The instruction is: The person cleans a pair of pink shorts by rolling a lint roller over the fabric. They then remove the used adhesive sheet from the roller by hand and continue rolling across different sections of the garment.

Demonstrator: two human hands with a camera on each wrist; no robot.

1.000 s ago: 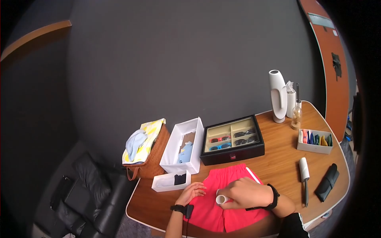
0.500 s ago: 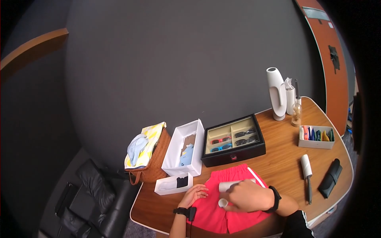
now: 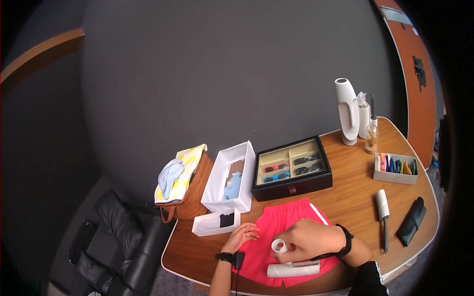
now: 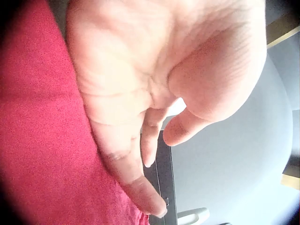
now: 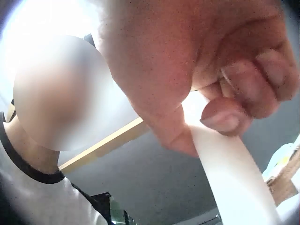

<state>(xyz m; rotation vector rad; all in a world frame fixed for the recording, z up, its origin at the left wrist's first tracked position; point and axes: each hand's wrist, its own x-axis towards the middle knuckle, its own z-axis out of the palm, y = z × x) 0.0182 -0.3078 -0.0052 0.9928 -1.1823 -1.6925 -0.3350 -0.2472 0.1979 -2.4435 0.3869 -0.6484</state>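
My right hand [image 3: 313, 240] grips the white handle [image 5: 234, 178] of a lint roller [image 3: 291, 270], its fingers curled round it. The handle's hollow round end points up toward the camera, and the white roll lies across the lower part of a pair of red shorts [image 3: 269, 224]. The shorts are spread flat on the table, with a white stripe down the right side. My left hand [image 3: 243, 237] rests at their left edge, fingers relaxed and slightly bent, palm turned inward in the left wrist view.
Behind the shorts stand a small white box [image 3: 202, 232] with socks, a larger white box [image 3: 244, 203], a wicker basket [image 3: 195, 197] and a black eyewear case [image 3: 296, 189]. To the right are a second roller [image 3: 382, 207], a black pouch [image 3: 412, 222], a box of folded cloths [image 3: 395, 177] and a white vase [image 3: 346, 111].
The lint roller's roll has come from the upper part of the shorts down to their lower part, nearer me, the right hand moving with it. The left hand has stayed at the left edge.
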